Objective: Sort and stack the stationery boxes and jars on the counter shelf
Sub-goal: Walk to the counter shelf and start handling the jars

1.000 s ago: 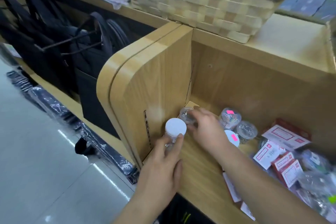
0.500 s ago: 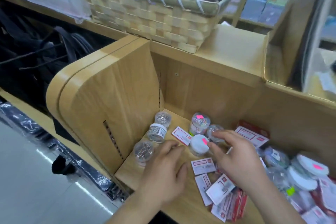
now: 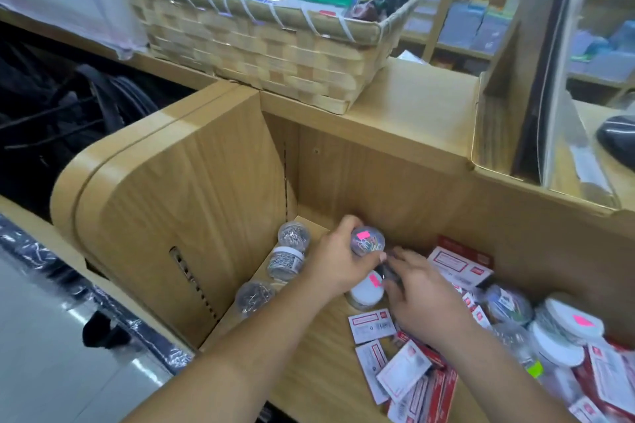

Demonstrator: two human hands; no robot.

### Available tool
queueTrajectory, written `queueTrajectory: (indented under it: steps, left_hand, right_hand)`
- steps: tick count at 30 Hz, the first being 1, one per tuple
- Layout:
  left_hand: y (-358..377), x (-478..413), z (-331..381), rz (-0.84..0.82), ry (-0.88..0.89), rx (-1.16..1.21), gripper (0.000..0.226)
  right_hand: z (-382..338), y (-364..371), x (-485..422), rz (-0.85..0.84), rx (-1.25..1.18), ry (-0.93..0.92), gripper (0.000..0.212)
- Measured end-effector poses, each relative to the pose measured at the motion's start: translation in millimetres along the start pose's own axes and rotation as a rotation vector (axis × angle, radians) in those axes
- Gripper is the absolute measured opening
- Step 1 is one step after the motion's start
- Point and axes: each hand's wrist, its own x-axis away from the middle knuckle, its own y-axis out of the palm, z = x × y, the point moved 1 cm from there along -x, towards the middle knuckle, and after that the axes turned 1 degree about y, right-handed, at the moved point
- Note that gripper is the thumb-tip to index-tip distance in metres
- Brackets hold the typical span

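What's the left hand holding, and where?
The left hand grips the clear jar of coloured clips round its side, just under the pink-stickered lid.

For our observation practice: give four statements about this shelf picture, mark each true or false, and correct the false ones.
1. The left hand grips a jar with a pink sticker. True.
2. Three clip jars stand along the left wall of the shelf. True.
3. The basket sits down among the boxes. False: it stands on the counter top above the shelf.
4. The boxes are stacked neatly. False: they lie scattered at the right.
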Motion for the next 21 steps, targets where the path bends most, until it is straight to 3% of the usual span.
queueTrajectory:
  steps: [3, 11, 14, 17, 21]
  left_hand:
    - [-8.5, 11.1, -3.8, -0.069, 0.029, -0.028, 0.057]
    - [-23.9, 29.9, -3.0, 0.007, 0.029, -0.149, 0.052]
    - [-48.4, 30.7, 2.7, 0.085, 0.113, -0.296, 0.050]
    - [-76.0, 18.0, -0.2, 0.239, 0.231, -0.491, 0.048]
    - [-72.0, -1.4, -16.3, 0.141, 0.184, -0.593, 0.046]
  right_hand:
    - [2.7, -6.0, 6.0, -0.008, 0.054, 0.053, 0.014]
    - [-6.8, -11.7, -0.4, -0.049, 0.217, 0.039, 0.024]
    - [-10.7, -15.3, -3.3, 0.021, 0.284, 0.013, 0.019]
    - [-20.6, -27.1, -7.2, 0.138, 0.186, -0.001, 0.023]
    - [-35.4, -31.4, -19.6, 0.187, 0.090, 0.004, 0.033]
